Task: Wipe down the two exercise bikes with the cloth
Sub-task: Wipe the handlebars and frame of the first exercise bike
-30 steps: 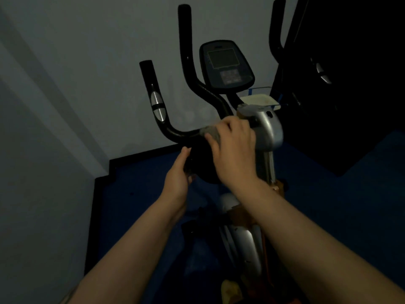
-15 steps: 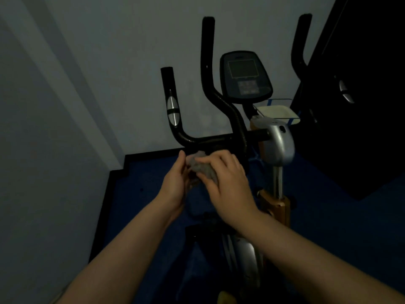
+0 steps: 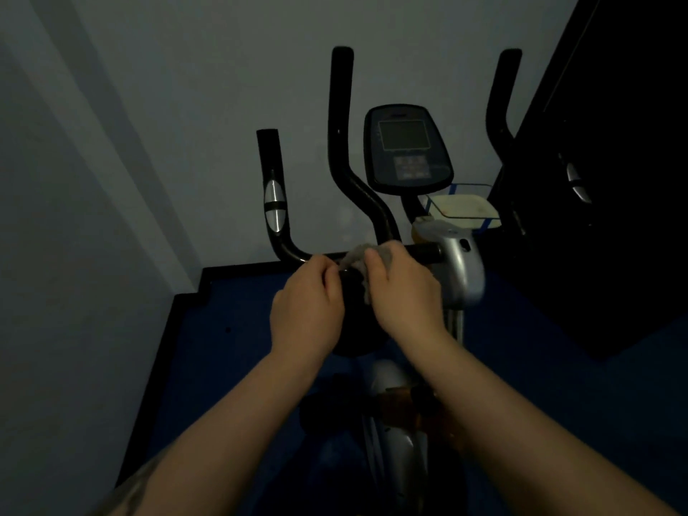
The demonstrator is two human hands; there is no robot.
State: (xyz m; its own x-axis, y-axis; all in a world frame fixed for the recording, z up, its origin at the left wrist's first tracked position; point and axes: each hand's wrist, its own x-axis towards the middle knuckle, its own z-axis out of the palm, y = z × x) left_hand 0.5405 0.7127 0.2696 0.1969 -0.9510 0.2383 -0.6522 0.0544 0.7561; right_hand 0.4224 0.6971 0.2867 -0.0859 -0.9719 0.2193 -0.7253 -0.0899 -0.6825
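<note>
Wall corner hard left, blue floor [image 3: 231, 366] open beside exercise bike [image 3: 458, 270]. Left hand [image 3: 307, 307] fingers curled on crossbar; right hand [image 3: 404, 296] clamps grey cloth [image 3: 359, 255] there. Dark shape right, unreadable.

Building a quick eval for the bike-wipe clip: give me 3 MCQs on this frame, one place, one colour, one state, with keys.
1. Where is the cloth?
A. On the floor
B. On the horizontal handlebar bar, between both hands
C. Over the console

2. What colour is the floor?
A. Blue
B. Red
C. White

3. What is the state of the console screen?
A. Lit with numbers
B. Covered by the cloth
C. Dark, unlit

Answers:
1 B: the grey cloth is bunched at the bar, with the right hand gripping it and the left hand at its other edge.
2 A: blue flooring shows on both sides of the bike.
3 C: the screen shows no glow or digits.
</note>
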